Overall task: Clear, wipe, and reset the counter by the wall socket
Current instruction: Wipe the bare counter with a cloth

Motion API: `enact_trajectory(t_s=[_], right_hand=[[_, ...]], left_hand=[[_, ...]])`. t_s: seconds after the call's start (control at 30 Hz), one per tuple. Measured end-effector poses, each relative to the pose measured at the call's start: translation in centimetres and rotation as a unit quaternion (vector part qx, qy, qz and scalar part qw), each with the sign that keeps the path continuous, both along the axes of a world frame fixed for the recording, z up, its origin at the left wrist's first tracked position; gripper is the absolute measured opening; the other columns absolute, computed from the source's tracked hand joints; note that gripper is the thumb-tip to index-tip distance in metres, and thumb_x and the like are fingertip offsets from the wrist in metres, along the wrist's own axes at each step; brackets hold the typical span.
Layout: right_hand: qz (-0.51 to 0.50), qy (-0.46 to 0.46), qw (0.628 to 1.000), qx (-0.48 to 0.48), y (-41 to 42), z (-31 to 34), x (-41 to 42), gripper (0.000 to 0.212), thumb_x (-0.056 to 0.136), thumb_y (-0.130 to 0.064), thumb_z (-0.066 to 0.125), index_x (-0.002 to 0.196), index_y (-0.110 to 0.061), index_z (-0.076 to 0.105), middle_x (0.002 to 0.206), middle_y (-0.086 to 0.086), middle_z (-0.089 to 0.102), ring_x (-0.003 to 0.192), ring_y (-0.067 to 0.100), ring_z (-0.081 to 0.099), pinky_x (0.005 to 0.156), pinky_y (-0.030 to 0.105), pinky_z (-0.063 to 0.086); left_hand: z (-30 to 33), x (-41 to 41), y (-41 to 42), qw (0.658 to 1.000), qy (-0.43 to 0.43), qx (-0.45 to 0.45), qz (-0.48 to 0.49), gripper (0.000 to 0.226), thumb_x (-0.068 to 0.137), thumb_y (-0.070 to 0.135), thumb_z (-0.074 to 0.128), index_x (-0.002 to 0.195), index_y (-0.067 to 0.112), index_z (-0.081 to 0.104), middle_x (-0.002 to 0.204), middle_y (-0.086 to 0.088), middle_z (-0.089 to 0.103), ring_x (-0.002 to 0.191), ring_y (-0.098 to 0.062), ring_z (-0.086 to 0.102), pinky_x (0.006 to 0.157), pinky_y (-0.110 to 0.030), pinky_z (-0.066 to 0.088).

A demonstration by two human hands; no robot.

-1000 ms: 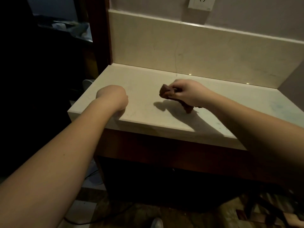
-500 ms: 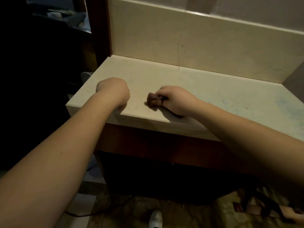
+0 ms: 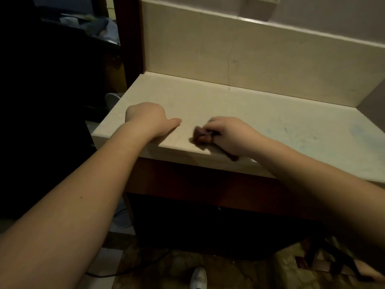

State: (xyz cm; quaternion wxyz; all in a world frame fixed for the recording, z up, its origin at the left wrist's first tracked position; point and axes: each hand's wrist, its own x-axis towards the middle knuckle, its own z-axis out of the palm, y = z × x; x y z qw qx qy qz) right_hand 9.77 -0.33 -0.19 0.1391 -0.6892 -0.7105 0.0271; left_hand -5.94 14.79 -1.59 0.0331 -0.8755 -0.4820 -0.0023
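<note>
Pale counter (image 3: pixel 260 113), blurred brown cloth (image 3: pixel 201 136) half hidden under right hand (image 3: pixel 231 135)

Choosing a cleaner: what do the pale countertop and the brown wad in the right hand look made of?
The pale cream countertop looks like polished stone or a marble-like composite: smooth, faint veins, thick squared edge. The crumpled brown cloth gripped by the right hand looks like soft fabric, bunched in folds; blur leaves the weave unclear.

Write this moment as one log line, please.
phase: wiping | right hand: grips brown cloth on counter, near front edge | left hand: rests on counter
</note>
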Motion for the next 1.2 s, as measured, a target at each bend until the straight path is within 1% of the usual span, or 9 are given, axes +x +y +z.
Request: enact_trajectory(t_s=[0.13, 0.23, 0.33, 0.43, 0.6, 0.8, 0.9, 1.03, 1.2], right_hand=[[-0.011, -0.025, 0.999, 0.021, 2.1, -0.4, -2.2, 0.028, 0.088, -0.009, 0.053, 0.109, -0.017, 0.069, 0.104, 0.004, 0.063, 0.097, 0.025, 0.056, 0.073, 0.029, 0.039], [0.011, -0.029, 0.999, 0.011, -2.2, -0.2, -0.4, 0.027, 0.082, -0.002, 0.056, 0.103, -0.011, 0.07, 0.101, 0.009, 0.065, 0.094, 0.029, 0.058, 0.072, 0.028, 0.036], [-0.015, -0.027, 0.999, -0.012, -6.2, 0.4, 2.0, 0.029, 0.081, 0.003, 0.057, 0.103, -0.01, 0.07, 0.101, 0.008, 0.065, 0.094, 0.027, 0.058, 0.068, 0.024, 0.031], [-0.046, -0.031, 0.998, -0.015, -5.7, 0.3, 2.6, 0.025, 0.087, -0.004, 0.055, 0.105, -0.013, 0.069, 0.104, 0.004, 0.065, 0.097, 0.024, 0.057, 0.069, 0.023, 0.029], [-0.069, -0.029, 0.997, 0.006, -0.1, 0.0, 1.1, 0.02, 0.091, -0.021, 0.054, 0.103, -0.016, 0.069, 0.104, 0.006, 0.064, 0.096, 0.026, 0.057, 0.068, 0.027, 0.031], [-0.061, -0.03, 0.998, 0.009, -5.9, -0.1, 2.1, 0.022, 0.086, -0.006, 0.056, 0.103, -0.012, 0.069, 0.102, 0.005, 0.063, 0.094, 0.025, 0.057, 0.067, 0.026, 0.03], [-0.07, -0.028, 0.997, -0.008, -8.1, 0.4, 2.9, 0.028, 0.085, -0.001, 0.055, 0.107, -0.013, 0.069, 0.105, 0.004, 0.064, 0.094, 0.022, 0.057, 0.067, 0.026, 0.032], [-0.103, -0.054, 0.993, -0.005, -4.5, 0.4, 3.3, 0.022, 0.09, -0.012, 0.052, 0.104, -0.015, 0.069, 0.103, 0.004, 0.064, 0.096, 0.027, 0.057, 0.073, 0.032, 0.039], [-0.155, -0.042, 0.987, -0.014, 2.2, 0.4, 5.1, 0.017, 0.092, -0.02, 0.053, 0.099, -0.018, 0.068, 0.093, 0.004, 0.064, 0.089, 0.028, 0.055, 0.071, 0.03, 0.033]], left_hand=[[-0.2, -0.1, -0.5, 1.0, -0.004, 0.015, 0.0, 0.07, 0.086, 0.075, 0.029, 0.104, 0.018, 0.065, 0.094, -0.004, 0.061, 0.087, -0.024, 0.054, 0.061, -0.032, 0.033], [-0.3, -0.2, -0.4, 1.0, -0.01, 0.007, -0.007, 0.07, 0.087, 0.075, 0.029, 0.108, 0.018, 0.065, 0.106, -0.004, 0.063, 0.096, -0.025, 0.057, 0.063, -0.033, 0.032], [-0.1, -0.1, -0.2, 1.0, -0.007, -0.005, -0.01, 0.069, 0.088, 0.074, 0.03, 0.11, 0.018, 0.064, 0.107, -0.004, 0.063, 0.1, -0.027, 0.057, 0.067, -0.034, 0.033], [-0.2, 0.0, -0.4, 1.0, -0.008, 0.0, -0.012, 0.069, 0.088, 0.073, 0.03, 0.112, 0.018, 0.063, 0.109, -0.004, 0.062, 0.102, -0.027, 0.056, 0.068, -0.034, 0.033], [-0.2, -0.1, -0.3, 1.0, -0.011, 0.007, -0.01, 0.069, 0.087, 0.074, 0.03, 0.111, 0.019, 0.063, 0.103, -0.004, 0.061, 0.096, -0.026, 0.055, 0.068, -0.034, 0.036], [-0.3, -0.1, 0.2, 1.0, -0.007, 0.008, -0.022, 0.068, 0.087, 0.075, 0.03, 0.108, 0.019, 0.063, 0.098, -0.002, 0.059, 0.094, -0.024, 0.055, 0.066, -0.033, 0.035], [-0.2, 0.0, 0.2, 1.0, -0.003, 0.012, -0.019, 0.065, 0.087, 0.074, 0.031, 0.103, 0.019, 0.063, 0.091, 0.0, 0.056, 0.086, -0.022, 0.05, 0.064, -0.033, 0.033], [-0.1, 0.2, 0.3, 1.0, 0.001, 0.007, -0.014, 0.062, 0.086, 0.074, 0.033, 0.096, 0.02, 0.061, 0.085, 0.001, 0.055, 0.084, -0.023, 0.05, 0.066, -0.033, 0.036], [-0.4, 0.2, 0.4, 1.0, 0.0, 0.002, -0.01, 0.065, 0.084, 0.077, 0.032, 0.092, 0.02, 0.063, 0.077, 0.001, 0.054, 0.083, -0.023, 0.055, 0.068, -0.032, 0.042]])
